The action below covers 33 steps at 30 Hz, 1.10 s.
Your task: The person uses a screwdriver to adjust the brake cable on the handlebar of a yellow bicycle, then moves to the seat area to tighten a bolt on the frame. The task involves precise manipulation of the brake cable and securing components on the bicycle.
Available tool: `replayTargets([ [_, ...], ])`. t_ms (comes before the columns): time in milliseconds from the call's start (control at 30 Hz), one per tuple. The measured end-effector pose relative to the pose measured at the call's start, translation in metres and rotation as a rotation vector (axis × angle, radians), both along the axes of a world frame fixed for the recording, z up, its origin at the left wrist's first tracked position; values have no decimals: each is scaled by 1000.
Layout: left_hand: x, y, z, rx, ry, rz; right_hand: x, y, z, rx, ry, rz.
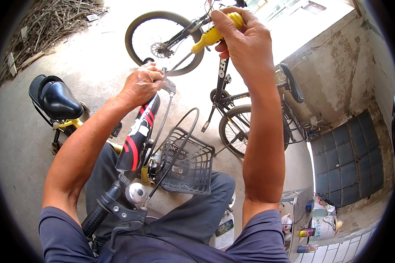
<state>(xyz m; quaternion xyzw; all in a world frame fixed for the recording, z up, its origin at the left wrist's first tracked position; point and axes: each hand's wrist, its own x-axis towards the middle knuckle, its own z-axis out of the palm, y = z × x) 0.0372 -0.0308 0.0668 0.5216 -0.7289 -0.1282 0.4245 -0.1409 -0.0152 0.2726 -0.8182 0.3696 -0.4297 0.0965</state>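
Nearest the camera is the dark shirt (pixel 171 245), with the near grip (pixel 95 219), the brake lever (pixel 123 225) and the bell (pixel 136 193) just beyond it, low in view. From there the black-and-red panel (pixel 138 136) slants up and away to the left hand (pixel 142 83), whose fingers are curled over the far grip (pixel 149 60), beside the grey bracket (pixel 169 86). The screwdriver (pixel 202 45) is up at the top centre, its yellow handle pinched between the thumb and bent fingers of the right hand (pixel 239 37). Its long axis runs slantwise, handle at upper right, shaft down to the left, so that the tip lies at the left fingertips and the top of the bracket, well apart from the right fingers. The left hand is therefore the nearer to the tip, the right to the handle. Whether the tip touches metal or sits in a screw I cannot tell; the fingers and bracket crowd that spot. A thin rod (pixel 163 116) drops from the bracket toward the bell, passing left of the basket (pixel 202 177). Behind the screwdriver's shaft stands the black bike (pixel 220 74), apart from both hands.
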Motion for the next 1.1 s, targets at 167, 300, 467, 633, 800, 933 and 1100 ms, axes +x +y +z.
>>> replayTargets([
  [167, 1, -2, -3, -20, 21, -16, 1, 17, 6, 194, -48, 111],
  [300, -3, -2, -7, -142, 59, 12, 3, 17, 14, 239, -14, 135],
  [467, -4, -2, -8, -132, 56, 27, 11, 2, 11, 176, -107, 139],
  [633, -4, -3, -7, -142, 37, 27, 15, -1, 5, 122, -160, 113],
  [800, -4, -3, -8, -162, 44, 30, 16, 2, 8, 177, -186, 98],
  [933, -4, -4, -10, -152, 42, 34, 7, 9, 12, 220, -102, 86],
  [1100, -4, -4, -10, -117, 38, 35, 8, 9, 13, 144, -35, 139],
])
